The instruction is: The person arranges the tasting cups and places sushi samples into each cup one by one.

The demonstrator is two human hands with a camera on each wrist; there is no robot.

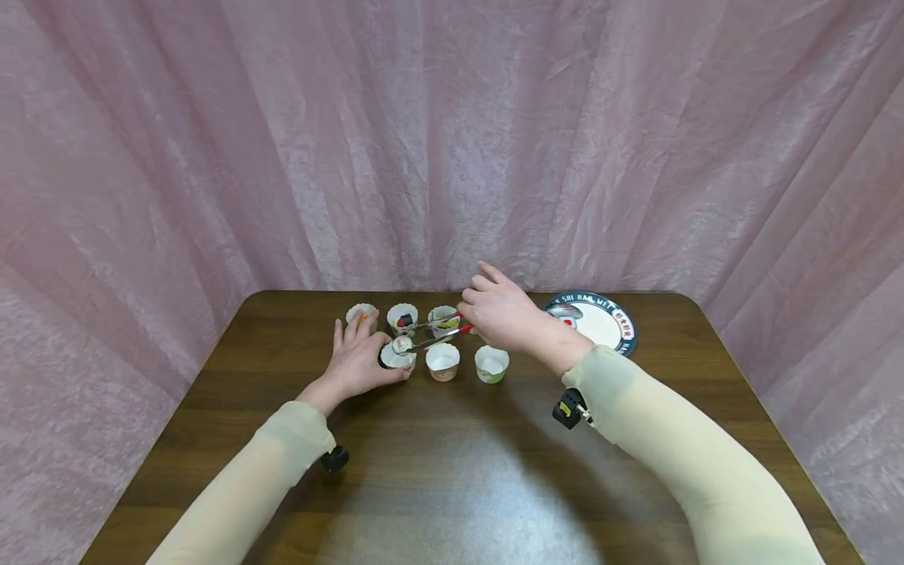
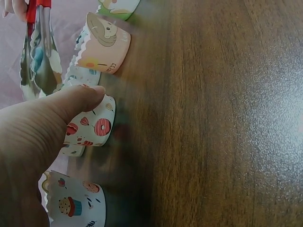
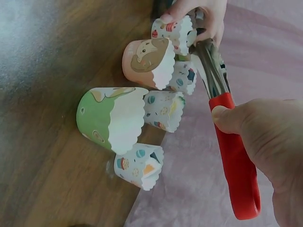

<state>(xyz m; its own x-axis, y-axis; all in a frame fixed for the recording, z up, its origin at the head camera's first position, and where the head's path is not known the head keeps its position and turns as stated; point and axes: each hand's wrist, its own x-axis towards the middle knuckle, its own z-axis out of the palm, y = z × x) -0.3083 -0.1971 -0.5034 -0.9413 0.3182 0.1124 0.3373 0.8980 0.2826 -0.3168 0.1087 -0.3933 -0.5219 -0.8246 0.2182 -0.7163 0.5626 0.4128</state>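
Note:
My left hand (image 1: 356,361) holds a white paper baking cup (image 2: 90,125) printed with doughnuts, its thumb along the near side. My right hand (image 1: 501,314) grips a pair of metal tongs (image 3: 215,71) by their red handles (image 3: 236,165). Between the tong tips, over the mouth of the held cup, is a small round pale-green and white piece (image 1: 402,345). To its right stand a peach cup (image 1: 442,364) and a green cup (image 3: 94,116). In the row behind, one cup (image 1: 402,314) has a dark and red piece inside, another cup (image 1: 443,314) something yellow-green.
A white plate (image 1: 609,318) with a blue lettered rim lies at the back right, bearing a shiny metal spoon-like thing (image 1: 565,311) and a small red and white piece (image 1: 568,322). Another back-row cup (image 1: 362,310) stands beyond my left fingers. Pink curtain (image 1: 452,157) hangs behind the wooden table (image 1: 438,463).

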